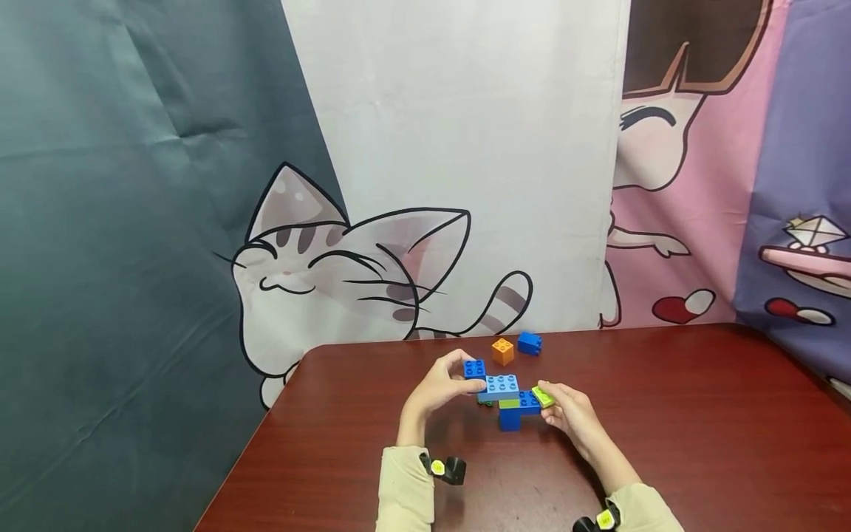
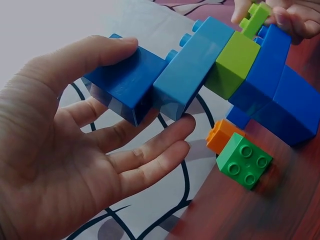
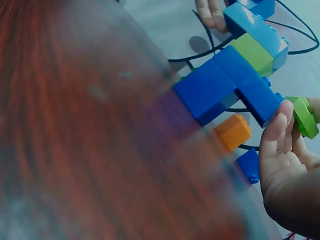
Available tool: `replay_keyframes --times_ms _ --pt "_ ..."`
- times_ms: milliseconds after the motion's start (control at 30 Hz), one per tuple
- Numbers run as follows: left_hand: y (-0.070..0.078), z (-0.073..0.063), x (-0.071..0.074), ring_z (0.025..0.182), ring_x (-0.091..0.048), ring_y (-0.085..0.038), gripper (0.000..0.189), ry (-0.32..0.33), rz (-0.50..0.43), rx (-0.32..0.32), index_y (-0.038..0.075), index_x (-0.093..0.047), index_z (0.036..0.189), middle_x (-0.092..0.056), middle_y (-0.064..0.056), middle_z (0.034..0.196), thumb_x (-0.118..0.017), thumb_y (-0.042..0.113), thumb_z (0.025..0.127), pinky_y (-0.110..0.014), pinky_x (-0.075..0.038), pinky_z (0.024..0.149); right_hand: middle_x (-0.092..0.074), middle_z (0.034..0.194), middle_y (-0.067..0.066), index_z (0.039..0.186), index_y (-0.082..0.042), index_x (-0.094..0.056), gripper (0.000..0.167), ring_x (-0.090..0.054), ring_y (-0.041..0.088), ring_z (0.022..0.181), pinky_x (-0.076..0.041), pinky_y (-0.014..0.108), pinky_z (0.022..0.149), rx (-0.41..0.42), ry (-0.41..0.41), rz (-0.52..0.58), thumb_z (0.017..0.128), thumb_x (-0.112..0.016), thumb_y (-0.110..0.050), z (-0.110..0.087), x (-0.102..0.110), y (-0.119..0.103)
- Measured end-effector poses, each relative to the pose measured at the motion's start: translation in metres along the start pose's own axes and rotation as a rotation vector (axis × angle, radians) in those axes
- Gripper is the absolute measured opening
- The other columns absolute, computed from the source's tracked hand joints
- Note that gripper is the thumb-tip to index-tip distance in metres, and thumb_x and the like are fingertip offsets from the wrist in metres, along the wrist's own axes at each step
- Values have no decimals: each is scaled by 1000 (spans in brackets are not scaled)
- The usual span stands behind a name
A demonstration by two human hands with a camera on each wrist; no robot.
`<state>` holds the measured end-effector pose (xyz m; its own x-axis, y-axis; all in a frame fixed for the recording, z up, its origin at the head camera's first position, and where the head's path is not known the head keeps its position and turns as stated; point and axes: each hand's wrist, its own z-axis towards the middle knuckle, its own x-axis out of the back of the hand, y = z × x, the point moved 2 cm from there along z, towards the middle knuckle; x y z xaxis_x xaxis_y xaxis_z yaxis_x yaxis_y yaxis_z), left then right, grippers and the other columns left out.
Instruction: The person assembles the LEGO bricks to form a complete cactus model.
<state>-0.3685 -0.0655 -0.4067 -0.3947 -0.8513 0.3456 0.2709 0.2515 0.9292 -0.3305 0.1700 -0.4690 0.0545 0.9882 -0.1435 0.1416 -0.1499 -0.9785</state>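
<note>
My left hand (image 1: 432,388) grips a dark blue brick (image 1: 475,367) between thumb and fingers, at the left end of a joined row of toy building bricks. A light blue brick (image 1: 501,386) follows, then a lime green brick (image 2: 232,64), a long dark blue brick (image 3: 248,85) and another dark blue brick (image 1: 510,421) beneath. At the row's right end my right hand (image 1: 575,415) pinches a small lime green studded brick (image 1: 542,397), tilted against the long blue one. Whether those two are joined I cannot tell.
On the brown table (image 1: 346,458), an orange brick (image 1: 502,352) and a loose blue brick (image 1: 530,343) stand near the back edge. A green brick (image 2: 245,161) sits behind the row, mostly hidden in the head view. A cartoon-printed cloth (image 1: 465,148) hangs behind the table.
</note>
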Motion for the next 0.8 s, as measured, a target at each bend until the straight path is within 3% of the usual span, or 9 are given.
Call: replay_keyframes --times_ms 167,533,800 --pt "1 0 0 82 -62 -13 26 3 14 6 4 -57 107 -63 -12 100 -71 16 88 -30 -56 82 -54 64 -5 89 -9 -58 26 -53 5 54 -47 16 54 6 48 -25 98 -56 -33 0 -1 2" --pt "1 2 0 78 -62 -12 28 -21 -21 -6 -1 -55 110 -63 -14 98 -69 10 88 -29 -58 78 -45 58 -6 93 -5 -56 31 -43 5 48 -41 18 50 26 64 -150 99 -52 -36 -1 -6 1" --pt "-1 2 1 77 -62 -11 28 -20 -21 4 0 -55 109 -62 -15 99 -70 12 88 -35 -59 82 -37 53 -7 70 -12 -49 40 -35 7 48 -31 20 47 56 75 -233 97 -55 -40 -1 -7 2"
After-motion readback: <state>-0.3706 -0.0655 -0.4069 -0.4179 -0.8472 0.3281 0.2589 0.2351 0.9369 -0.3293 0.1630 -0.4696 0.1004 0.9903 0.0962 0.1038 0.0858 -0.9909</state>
